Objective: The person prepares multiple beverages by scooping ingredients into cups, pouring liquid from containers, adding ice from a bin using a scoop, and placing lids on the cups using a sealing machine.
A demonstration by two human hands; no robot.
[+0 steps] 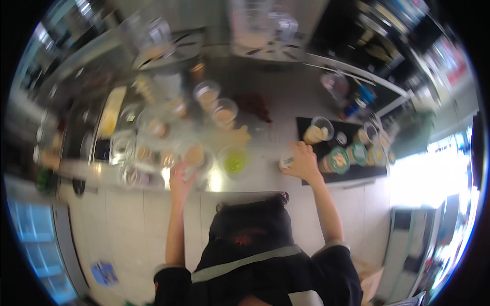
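The view is blurred. My left hand [181, 179] is at the front edge of the steel counter [264, 178], its fingers close to a clear cup of tan drink [194, 154]. Whether they grip anything is unclear. My right hand [305, 162] is curled around a small white container [286, 163] bearing green print, at the left edge of a black mat [367, 173]. Between my hands stands a clear cup with bright green contents [234, 162]. Just beyond my right hand, a clear cup with pale yellow contents [319, 132] leans on the mat.
Several cups with green-printed lids [339, 160] line the mat's right side. Two cups of tan drink [224, 113] stand further back, near a spill [239, 134]. Clear pitchers [250, 26] occupy the back. At left is a tray of yellow food [111, 114].
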